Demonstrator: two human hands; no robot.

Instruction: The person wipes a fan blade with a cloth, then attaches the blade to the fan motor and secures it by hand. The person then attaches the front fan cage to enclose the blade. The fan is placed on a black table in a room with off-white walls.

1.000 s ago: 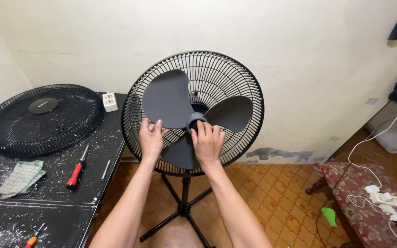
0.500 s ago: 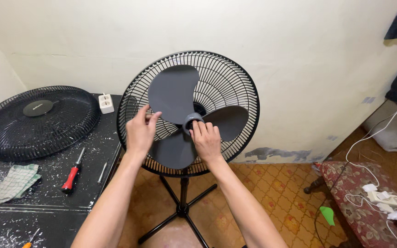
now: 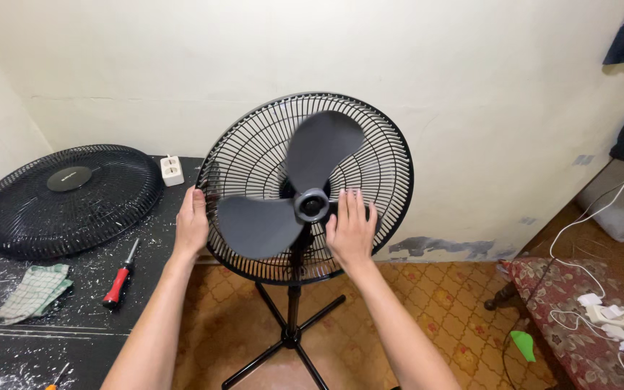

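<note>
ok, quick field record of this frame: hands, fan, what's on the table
left hand: flat against the left rim of the rear grille
right hand: open, fingers spread over the lower right blade, beside the hub
blades: grey, three, blurred
fan stand: black, cross foot on the patterned floor
table: black, flecked white
front grille: lying flat on the table
on table: red screwdriver, checked cloth, white socket block

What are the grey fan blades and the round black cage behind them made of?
The grey three-lobed fan blades look like matte moulded plastic: smooth, even colour, no shine. The round black wire cage seems to be thin coated metal rods, though plastic is possible.
</note>
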